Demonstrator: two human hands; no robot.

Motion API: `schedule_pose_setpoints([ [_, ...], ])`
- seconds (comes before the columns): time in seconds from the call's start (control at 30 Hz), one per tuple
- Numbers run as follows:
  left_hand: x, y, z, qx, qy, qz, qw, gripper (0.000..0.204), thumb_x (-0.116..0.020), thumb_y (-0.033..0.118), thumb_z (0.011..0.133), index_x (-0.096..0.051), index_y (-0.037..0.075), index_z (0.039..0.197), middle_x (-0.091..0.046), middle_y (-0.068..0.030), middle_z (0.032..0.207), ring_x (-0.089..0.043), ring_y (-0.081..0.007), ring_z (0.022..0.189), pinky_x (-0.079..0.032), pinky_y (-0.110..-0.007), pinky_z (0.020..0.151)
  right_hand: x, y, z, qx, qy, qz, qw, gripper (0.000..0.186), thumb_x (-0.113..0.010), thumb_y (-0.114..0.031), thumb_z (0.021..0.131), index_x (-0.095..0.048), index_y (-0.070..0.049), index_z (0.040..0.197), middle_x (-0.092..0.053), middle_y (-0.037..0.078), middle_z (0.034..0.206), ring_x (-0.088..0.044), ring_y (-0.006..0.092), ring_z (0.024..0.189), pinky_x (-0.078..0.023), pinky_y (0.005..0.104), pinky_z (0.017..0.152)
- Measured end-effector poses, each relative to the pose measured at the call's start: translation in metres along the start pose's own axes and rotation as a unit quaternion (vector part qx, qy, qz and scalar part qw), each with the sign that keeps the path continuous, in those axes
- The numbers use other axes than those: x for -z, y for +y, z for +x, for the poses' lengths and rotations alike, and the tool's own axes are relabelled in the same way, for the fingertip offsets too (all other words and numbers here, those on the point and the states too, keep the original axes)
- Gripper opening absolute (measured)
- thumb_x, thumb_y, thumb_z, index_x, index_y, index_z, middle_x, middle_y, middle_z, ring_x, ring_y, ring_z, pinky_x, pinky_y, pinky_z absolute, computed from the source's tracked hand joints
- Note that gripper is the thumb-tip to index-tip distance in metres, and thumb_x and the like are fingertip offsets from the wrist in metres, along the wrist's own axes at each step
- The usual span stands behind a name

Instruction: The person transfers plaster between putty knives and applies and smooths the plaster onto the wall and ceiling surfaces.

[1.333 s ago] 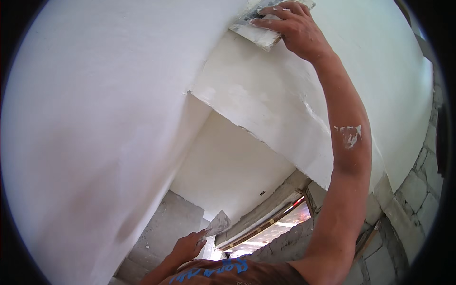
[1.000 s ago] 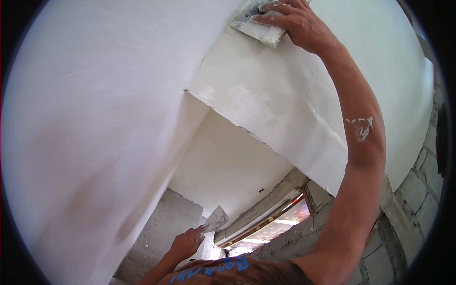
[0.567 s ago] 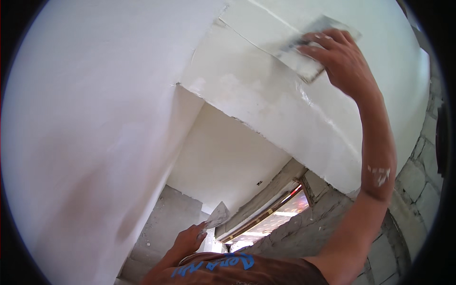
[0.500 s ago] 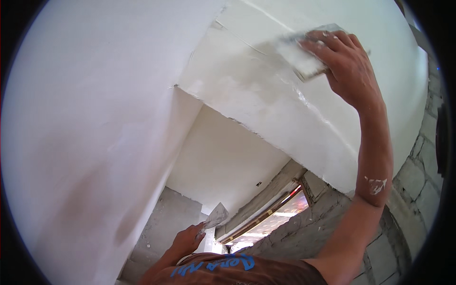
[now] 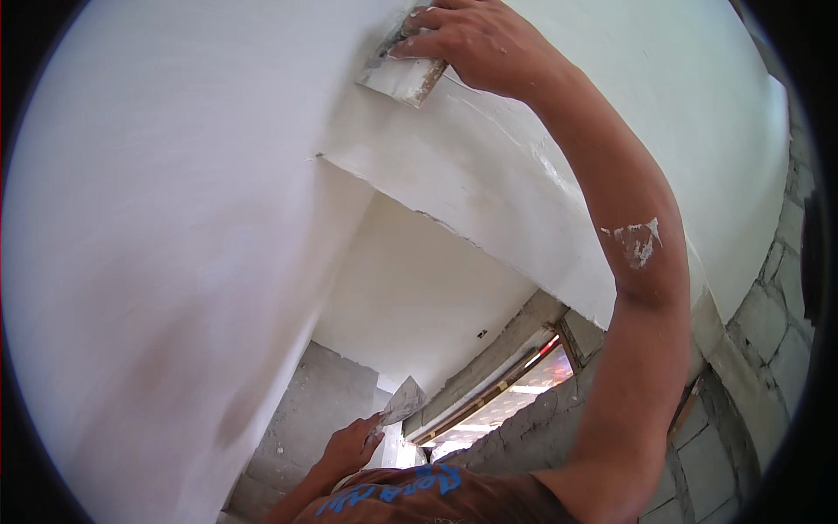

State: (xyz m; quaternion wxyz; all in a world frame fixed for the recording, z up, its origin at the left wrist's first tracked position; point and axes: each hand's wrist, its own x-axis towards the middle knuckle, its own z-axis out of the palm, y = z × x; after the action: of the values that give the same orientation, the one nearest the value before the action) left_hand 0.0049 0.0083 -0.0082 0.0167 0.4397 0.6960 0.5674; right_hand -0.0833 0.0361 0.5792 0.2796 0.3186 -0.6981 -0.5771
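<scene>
Raised overhead, my right hand (image 5: 480, 45) grips a flat plastering trowel (image 5: 403, 80). Its blade lies against the white plastered surface (image 5: 410, 140), close to the corner with the white wall on the left. White plaster is smeared on my fingers and near my right elbow. Low down by my chest, my left hand (image 5: 352, 444) is closed round the handle of a putty knife (image 5: 405, 400). That knife's broad blade points up and is coated with plaster residue. The fingers under the trowel are partly hidden.
The smooth white wall (image 5: 175, 218) fills the left side. Below the plastered band, a rough lower edge (image 5: 428, 216) borders a recessed pale panel (image 5: 419, 275). A bright window opening (image 5: 515, 397) sits lower down. Bare block wall (image 5: 759, 323) stands at the right.
My right hand has swept the trowel left across the white surface to the corner by the left wall. My left hand with the putty knife has hardly moved.
</scene>
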Motion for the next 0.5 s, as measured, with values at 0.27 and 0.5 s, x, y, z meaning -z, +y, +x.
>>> schedule_pose_setpoints([
  [0.27, 0.017, 0.011, 0.015, 0.019, -0.049, 0.026, 0.998, 0.046, -0.057, 0.032, 0.098, -0.052, 0.008, 0.137, -0.064, -0.0186, 0.102, -0.065, -0.0376, 0.089, -0.053, -0.046, 0.076, 0.008, -0.029, -0.117, -0.071, -0.055, -0.017, 0.996, 0.048, -0.064, 0.005, 0.078, -0.071, -0.021, 0.117, -0.067, 0.0, 0.119, -0.057, 0.0216, 0.115, -0.04, 0.0362, 0.103],
  [0.5, 0.048, 0.006, 0.034, -0.032, 0.039, 0.032, 0.998, 0.043, -0.058, 0.028, 0.097, -0.055, 0.005, 0.133, -0.064, -0.0197, 0.098, -0.064, -0.0389, 0.086, -0.051, -0.046, 0.075, 0.069, -0.084, -0.171, -0.188, -0.058, 0.025, 0.98, 0.042, -0.064, 0.0, 0.08, -0.069, -0.014, 0.119, -0.068, 0.005, 0.111, -0.061, 0.0232, 0.102, -0.047, 0.0371, 0.092],
])
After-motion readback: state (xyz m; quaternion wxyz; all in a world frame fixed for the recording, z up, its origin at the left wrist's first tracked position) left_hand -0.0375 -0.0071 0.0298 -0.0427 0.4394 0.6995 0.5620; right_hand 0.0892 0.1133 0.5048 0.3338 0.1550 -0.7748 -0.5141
